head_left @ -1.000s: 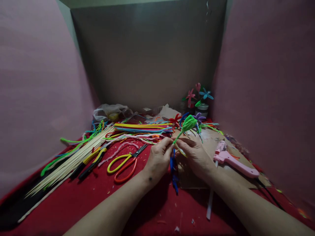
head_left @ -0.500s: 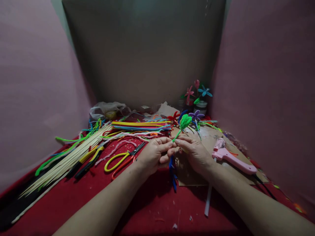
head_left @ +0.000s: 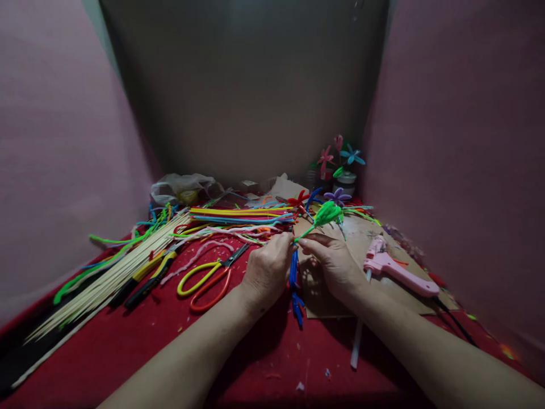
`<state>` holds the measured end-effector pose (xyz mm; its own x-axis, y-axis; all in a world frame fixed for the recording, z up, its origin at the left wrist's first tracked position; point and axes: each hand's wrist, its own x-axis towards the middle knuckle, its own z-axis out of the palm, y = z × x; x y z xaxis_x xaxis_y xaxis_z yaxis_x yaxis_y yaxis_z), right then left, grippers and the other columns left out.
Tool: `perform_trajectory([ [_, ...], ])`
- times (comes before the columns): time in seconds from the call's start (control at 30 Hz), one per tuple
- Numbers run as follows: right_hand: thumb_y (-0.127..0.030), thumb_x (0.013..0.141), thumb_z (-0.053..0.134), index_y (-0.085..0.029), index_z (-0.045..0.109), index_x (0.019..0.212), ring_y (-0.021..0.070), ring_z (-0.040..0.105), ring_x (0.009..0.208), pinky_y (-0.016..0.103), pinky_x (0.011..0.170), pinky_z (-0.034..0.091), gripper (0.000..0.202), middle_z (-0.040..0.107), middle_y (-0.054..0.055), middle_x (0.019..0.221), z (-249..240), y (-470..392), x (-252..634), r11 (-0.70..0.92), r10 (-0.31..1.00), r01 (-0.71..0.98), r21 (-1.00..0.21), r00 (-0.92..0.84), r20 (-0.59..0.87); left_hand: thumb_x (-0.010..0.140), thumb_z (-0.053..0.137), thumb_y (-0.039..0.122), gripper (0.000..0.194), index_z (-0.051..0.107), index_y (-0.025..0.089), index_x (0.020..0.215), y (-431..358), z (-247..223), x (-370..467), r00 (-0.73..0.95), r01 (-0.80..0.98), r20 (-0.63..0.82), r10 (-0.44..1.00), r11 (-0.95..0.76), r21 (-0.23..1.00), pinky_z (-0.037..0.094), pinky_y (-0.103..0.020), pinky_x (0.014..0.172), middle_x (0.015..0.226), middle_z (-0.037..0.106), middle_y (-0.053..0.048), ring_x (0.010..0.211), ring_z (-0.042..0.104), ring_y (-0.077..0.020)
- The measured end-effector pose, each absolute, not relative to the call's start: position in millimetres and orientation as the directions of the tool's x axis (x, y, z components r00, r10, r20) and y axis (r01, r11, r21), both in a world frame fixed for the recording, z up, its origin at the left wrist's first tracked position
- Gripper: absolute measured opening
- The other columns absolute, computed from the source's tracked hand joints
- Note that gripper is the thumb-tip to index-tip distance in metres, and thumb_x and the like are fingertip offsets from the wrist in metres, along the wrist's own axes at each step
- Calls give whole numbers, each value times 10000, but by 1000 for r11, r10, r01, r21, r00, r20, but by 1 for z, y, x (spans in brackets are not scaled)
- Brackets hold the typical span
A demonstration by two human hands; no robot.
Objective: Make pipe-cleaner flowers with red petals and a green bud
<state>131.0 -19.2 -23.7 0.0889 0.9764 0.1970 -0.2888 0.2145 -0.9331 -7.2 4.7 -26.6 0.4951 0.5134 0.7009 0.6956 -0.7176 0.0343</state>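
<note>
Near the middle, a green fuzzy flower (head_left: 327, 214) with a thin green stem leans up to the right. My left hand (head_left: 269, 264) is closed, its fingertips pinching the lower end of the stem. My right hand (head_left: 334, 262) pinches the same end from the other side, fingertips almost touching the left ones. Below the fingers, blue pipe cleaners (head_left: 297, 289) point down over the red cloth; whether they are held cannot be told. Scissors (head_left: 213, 279) with yellow and red handles lie open left of my left hand.
Pliers (head_left: 152, 279) and thin sticks (head_left: 123, 272) lie left, with coloured pipe cleaners (head_left: 238, 214) behind. A pink glue gun (head_left: 400, 271) rests on cardboard (head_left: 326, 307) at right. Finished flowers (head_left: 352, 154) stand by a jar (head_left: 346, 180) at the back.
The green flower has tilted further to the right. My left hand has turned, with its back now more towards me and its lower fingers hidden. The whole view has shifted slightly.
</note>
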Motion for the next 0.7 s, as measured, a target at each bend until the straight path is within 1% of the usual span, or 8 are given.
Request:
perform_trajectory([
  [0.1, -252, 706, 669, -182, 683, 672, 78, 455, 533, 214, 510, 333, 79, 582, -41, 606, -24, -20, 130, 170, 985, -315, -934, 56, 160, 913, 345, 202, 195, 516, 161, 829, 4, -27, -8, 507, 726, 680, 529, -688, -7, 418, -248, 584, 730, 575, -49, 662, 560, -162],
  [0.17, -256, 716, 662, -182, 686, 676, 75, 450, 527, 214, 510, 331, 87, 570, -43, 596, -23, -21, 130, 169, 985, -300, -939, 26, 169, 905, 349, 177, 194, 523, 161, 819, 3, -26, -8, 512, 703, 665, 544, -710, 40, 419, -247, 597, 732, 574, -48, 661, 550, -156],
  [0.23, -280, 731, 652, -188, 693, 699, 74, 452, 530, 217, 516, 335, 105, 570, -43, 606, -21, -22, 130, 168, 984, -277, -946, -11, 178, 893, 361, 156, 185, 528, 163, 816, 2, -23, -9, 490, 643, 662, 567, -748, 164, 422, -237, 622, 738, 575, -39, 668, 543, -140],
  [0.33, -305, 716, 668, -195, 703, 761, 85, 490, 588, 228, 564, 362, 124, 618, -29, 699, -20, -23, 131, 164, 983, -258, -952, -44, 181, 872, 412, 173, 161, 535, 174, 768, -1, -17, -8, 390, 539, 628, 673, -720, 437, 406, -211, 596, 674, 560, 0, 605, 516, -107],
  [0.43, -304, 686, 689, -179, 706, 790, 105, 511, 638, 241, 587, 369, 164, 640, -3, 754, -21, -21, 134, 156, 985, -234, -960, -34, 168, 845, 467, 229, 171, 534, 174, 696, -3, -11, -6, 305, 411, 468, 829, -558, 721, 360, -188, 488, 547, 494, 42, 474, 445, -77],
  [0.53, -303, 694, 676, -165, 696, 776, 104, 495, 582, 244, 533, 345, 162, 625, 7, 714, -24, -18, 136, 101, 993, -232, -968, -40, 113, 808, 506, 241, 160, 515, 163, 669, -5, -6, -2, 310, 199, 274, 910, -344, 917, 304, -168, 398, 496, 455, 62, 389, 383, -51],
  [0.6, -310, 711, 661, -161, 688, 761, 106, 499, 559, 239, 510, 337, 160, 611, 6, 658, -26, -16, 136, 67, 993, -260, -963, -75, 89, 789, 528, 251, 138, 517, 154, 692, -5, -4, -1, 343, 65, 157, 926, -190, 980, 264, -153, 354, 510, 478, 59, 358, 366, -36],
  [0.7, -305, 728, 648, -155, 689, 756, 97, 499, 548, 219, 487, 332, 158, 602, 2, 613, -28, -15, 136, 79, 984, -309, -948, -128, 123, 777, 562, 301, 164, 530, 145, 738, -5, -3, -1, 425, -88, 40, 904, -2, 996, 213, -137, 312, 534, 500, 52, 324, 321, -16],
])
